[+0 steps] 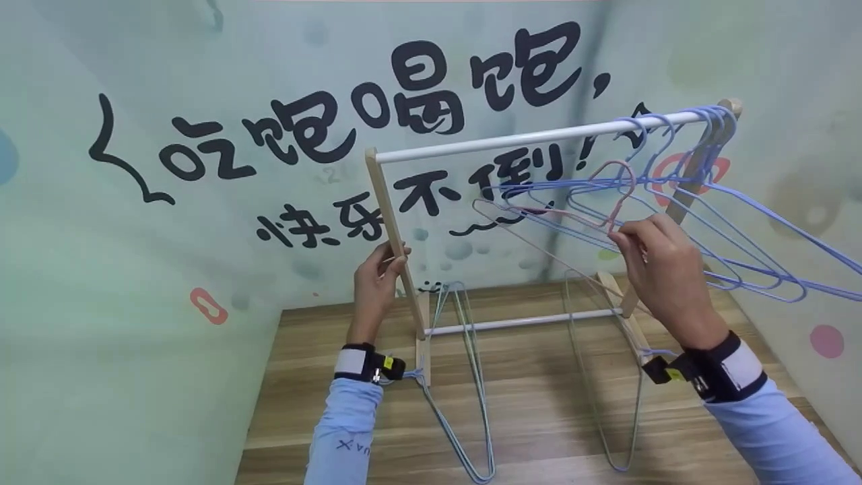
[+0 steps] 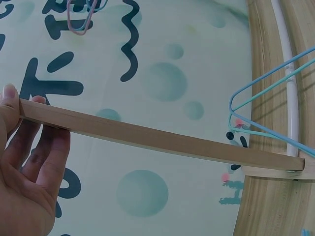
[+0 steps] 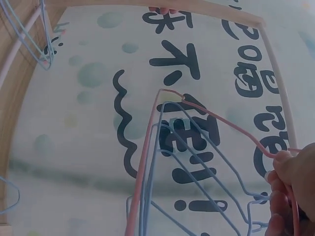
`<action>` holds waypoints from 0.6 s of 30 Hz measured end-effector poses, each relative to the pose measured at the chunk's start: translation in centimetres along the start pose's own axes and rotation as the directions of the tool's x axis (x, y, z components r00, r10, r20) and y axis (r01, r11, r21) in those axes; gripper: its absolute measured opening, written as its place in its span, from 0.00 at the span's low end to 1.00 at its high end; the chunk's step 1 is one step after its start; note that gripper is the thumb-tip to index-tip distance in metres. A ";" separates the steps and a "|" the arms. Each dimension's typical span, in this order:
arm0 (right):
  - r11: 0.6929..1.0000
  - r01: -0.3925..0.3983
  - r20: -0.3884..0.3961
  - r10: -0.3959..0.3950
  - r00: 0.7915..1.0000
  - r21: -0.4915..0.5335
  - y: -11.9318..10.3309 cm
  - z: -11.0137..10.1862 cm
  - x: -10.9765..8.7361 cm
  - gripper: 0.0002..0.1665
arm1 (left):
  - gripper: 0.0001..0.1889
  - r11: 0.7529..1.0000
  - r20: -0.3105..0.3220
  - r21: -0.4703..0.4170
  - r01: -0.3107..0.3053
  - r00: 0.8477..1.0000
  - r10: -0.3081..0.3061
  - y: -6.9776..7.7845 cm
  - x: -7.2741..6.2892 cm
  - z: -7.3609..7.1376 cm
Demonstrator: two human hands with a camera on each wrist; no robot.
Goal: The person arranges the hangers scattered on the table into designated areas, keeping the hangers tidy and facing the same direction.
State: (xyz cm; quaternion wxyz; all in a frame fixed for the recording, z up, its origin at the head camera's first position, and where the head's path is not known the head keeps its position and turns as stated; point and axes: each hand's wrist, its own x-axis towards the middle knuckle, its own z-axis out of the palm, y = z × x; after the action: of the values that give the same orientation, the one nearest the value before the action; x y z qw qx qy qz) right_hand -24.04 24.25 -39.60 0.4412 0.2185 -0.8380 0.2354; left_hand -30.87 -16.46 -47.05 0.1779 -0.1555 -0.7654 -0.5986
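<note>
My left hand (image 1: pixel 376 286) grips the left wooden post (image 1: pixel 387 205) of a small clothes rack, fingers behind it and thumb in front. The left wrist view shows the same post (image 2: pixel 147 135) running away from the hand (image 2: pixel 29 167). With thumb and fingertips, my right hand (image 1: pixel 663 279) pinches a pink clothes hanger (image 1: pixel 632 182) at the neck under its hook. That hook sits just below the white top rail (image 1: pixel 512 139). Several blue hangers (image 1: pixel 724 131) hang bunched at the rail's right end. In the right wrist view, the pink hanger (image 3: pixel 221 117) overlaps the blue ones (image 3: pixel 202 164).
Green and blue hangers (image 1: pixel 483 384) lean at the rack's lower left, and another thin green hanger (image 1: pixel 572 337) stands at the lower right. A white lower bar (image 1: pixel 525 322) joins the posts above the wood-grain surface (image 1: pixel 539 417). Behind is a wall (image 1: pixel 168 269) with black lettering.
</note>
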 end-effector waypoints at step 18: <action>0.999 -0.036 -0.029 0.036 0.999 0.000 -0.4 -0.9 3.8 0.09 | 0.17 1.000 0.000 0.017 -0.001 1.000 0.001 0.0 0.0 -0.1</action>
State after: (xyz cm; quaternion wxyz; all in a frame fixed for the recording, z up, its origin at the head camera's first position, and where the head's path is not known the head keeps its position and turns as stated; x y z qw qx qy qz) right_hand -25.23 23.88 -35.88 0.4490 0.1999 -0.8353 0.2464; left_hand -30.86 -16.58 -47.04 0.1795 -0.1544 -0.7705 -0.5918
